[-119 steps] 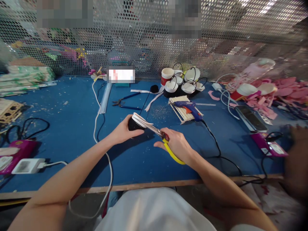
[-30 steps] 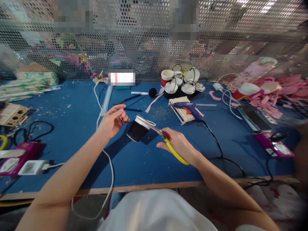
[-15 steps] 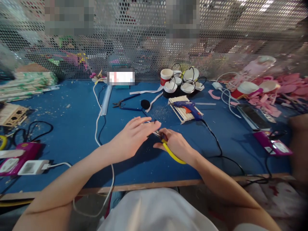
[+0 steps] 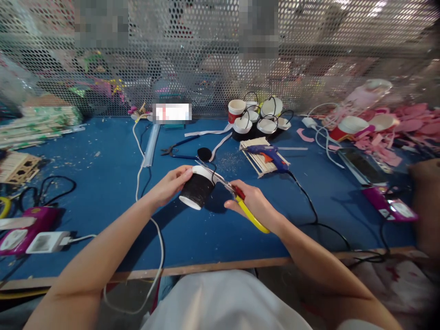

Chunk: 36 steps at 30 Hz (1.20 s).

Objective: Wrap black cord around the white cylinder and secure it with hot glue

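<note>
My left hand [image 4: 175, 181] is closed on a paper cup [image 4: 197, 188] at its left side. The cup is tilted, with a black band round its wall, white at both ends, and a thin black cord [image 4: 213, 172] at its right side. My right hand [image 4: 252, 199] grips scissors [image 4: 252, 217] with yellow and red on the handles. Their blades lie along the cup's upper rim; whether they touch it I cannot tell. Just beyond the cup a black disc [image 4: 204, 154] lies beside blue-handled pliers [image 4: 182, 145].
Several cups [image 4: 266, 124] with black cord handles stand at the back. A blue glue gun [image 4: 266, 153] rests on a stack of thin sticks [image 4: 256, 165]. A white cable [image 4: 138, 178] crosses the left side. At right are a phone [image 4: 362, 166] and a purple power strip [image 4: 392, 205].
The black-banded cup has come into view in my left hand, which had been stretched out over the scissors. My right hand still holds the scissors, now with their blades at the cup's rim.
</note>
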### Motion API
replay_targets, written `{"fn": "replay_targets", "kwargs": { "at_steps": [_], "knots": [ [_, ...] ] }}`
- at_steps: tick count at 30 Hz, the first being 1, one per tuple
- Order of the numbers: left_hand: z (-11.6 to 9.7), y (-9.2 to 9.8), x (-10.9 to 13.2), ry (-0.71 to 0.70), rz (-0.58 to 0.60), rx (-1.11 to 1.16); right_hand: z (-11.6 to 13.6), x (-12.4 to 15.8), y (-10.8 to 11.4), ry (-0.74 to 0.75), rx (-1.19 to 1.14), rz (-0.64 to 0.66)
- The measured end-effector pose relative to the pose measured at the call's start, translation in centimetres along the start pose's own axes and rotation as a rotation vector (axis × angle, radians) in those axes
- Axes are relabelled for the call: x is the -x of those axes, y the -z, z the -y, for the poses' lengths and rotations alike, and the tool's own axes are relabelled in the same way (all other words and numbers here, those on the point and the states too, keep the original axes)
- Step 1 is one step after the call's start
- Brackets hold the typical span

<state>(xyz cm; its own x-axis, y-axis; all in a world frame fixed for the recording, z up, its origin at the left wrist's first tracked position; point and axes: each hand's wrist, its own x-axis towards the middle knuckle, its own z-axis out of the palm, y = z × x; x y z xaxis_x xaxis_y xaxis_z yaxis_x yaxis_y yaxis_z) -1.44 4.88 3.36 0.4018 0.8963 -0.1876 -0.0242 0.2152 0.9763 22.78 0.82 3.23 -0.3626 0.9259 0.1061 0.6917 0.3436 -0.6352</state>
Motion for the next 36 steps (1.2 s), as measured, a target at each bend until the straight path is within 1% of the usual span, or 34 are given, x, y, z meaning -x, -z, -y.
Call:
{"fn": "replay_targets", "kwargs": {
  "at_steps": [3, 6, 8, 9, 12, 15, 21, 27, 36],
  "knots": [
    [-0.5, -0.8, 0.5, 0.018, 0.017, 0.059, 0.0, 0.0, -0.4, 0.039, 0.045, -0.033],
    [-0.6, -1.1, 1.0, 0.155, 0.101, 0.155, 0.0, 0.1, -0.6, 0.065, 0.101, -0.056],
    [-0.5, -1.2, 1.1, 0.200, 0.125, 0.178, 0.0, 0.1, -0.5, 0.083, 0.128, -0.059],
    [-0.4, -1.1, 1.2, 0.189, 0.107, 0.163, 0.1, 0.1, -0.5, 0.093, 0.137, -0.059],
    [-0.2, -1.1, 1.2, 0.095, -0.011, 0.070, 0.1, 0.1, -0.3, 0.114, 0.162, -0.054],
    [-0.1, -1.0, 1.3, 0.053, -0.059, -0.010, 0.1, 0.1, -0.4, 0.147, 0.165, -0.054],
    [-0.3, -1.1, 1.6, 0.059, -0.048, -0.119, -0.1, 0.0, -0.5, 0.191, 0.147, -0.059],
    [-0.3, -1.2, 1.5, 0.035, -0.045, -0.155, 0.1, 0.3, -0.4, 0.127, 0.177, -0.047],
    [-0.6, -1.3, 1.5, 0.005, -0.062, -0.115, 0.7, 0.5, -0.2, 0.082, 0.216, -0.028]
  ]
}}
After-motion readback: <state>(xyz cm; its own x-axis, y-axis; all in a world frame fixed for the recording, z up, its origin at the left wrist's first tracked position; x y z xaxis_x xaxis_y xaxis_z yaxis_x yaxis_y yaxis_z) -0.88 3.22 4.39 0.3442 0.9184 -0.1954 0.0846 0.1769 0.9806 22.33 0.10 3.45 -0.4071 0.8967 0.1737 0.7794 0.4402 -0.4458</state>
